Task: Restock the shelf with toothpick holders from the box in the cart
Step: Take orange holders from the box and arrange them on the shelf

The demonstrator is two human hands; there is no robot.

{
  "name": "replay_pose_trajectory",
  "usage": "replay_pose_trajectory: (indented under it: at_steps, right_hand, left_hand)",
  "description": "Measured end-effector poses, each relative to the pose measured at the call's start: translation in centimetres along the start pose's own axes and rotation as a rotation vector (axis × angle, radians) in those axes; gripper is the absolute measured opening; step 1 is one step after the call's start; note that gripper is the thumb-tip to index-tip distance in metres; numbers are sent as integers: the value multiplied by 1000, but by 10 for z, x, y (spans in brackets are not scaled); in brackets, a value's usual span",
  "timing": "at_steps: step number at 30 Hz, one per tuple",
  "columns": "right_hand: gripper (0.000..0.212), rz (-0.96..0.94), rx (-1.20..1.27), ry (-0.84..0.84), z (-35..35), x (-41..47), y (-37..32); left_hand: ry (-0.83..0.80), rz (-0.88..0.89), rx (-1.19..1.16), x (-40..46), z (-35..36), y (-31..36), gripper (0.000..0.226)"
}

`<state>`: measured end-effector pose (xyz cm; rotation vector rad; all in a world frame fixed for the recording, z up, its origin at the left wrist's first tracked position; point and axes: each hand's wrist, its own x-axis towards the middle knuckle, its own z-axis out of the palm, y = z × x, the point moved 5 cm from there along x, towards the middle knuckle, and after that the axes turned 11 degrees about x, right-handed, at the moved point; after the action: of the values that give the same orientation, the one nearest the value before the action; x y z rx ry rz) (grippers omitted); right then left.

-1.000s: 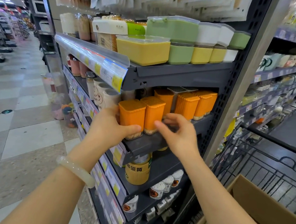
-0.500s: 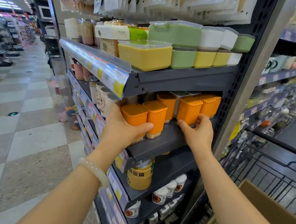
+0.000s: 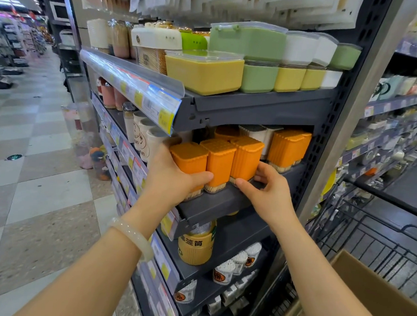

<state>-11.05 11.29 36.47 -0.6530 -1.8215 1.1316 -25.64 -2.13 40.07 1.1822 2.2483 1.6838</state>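
Observation:
Three orange toothpick holders stand in a row at the front of the dark grey shelf (image 3: pixel 214 204). My left hand (image 3: pixel 169 177) grips the leftmost orange holder (image 3: pixel 189 160), thumb across its front. A second holder (image 3: pixel 218 162) stands beside it. My right hand (image 3: pixel 266 188) holds the base of the third holder (image 3: pixel 246 157), thumb in front, fingers behind. More orange holders (image 3: pixel 288 148) stand further back on the right. The cardboard box (image 3: pixel 370 297) sits in the cart at lower right.
The shelf above (image 3: pixel 230 105) carries yellow, green and white lidded containers and overhangs the orange row. White cups (image 3: pixel 142 139) stand left of my left hand. A lower shelf holds a yellow canister (image 3: pixel 196 247). The black wire cart (image 3: pixel 381 229) is at right, tiled aisle at left.
My right hand has drawn a third orange holder from the back group forward, beside the two front ones. My left hand kept its grip on the leftmost holder.

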Motion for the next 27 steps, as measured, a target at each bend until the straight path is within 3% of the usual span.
replay_pose_trajectory:
  at_steps: [9, 27]
  right_hand:
    - [40, -30, 32, 19, -3, 1, -1]
    - [46, -20, -16, 51, -7, 4, 1]
  left_hand:
    - [-58, -2, 6, -3, 2, 3, 73]
    - [-40, -3, 5, -3, -4, -4, 79]
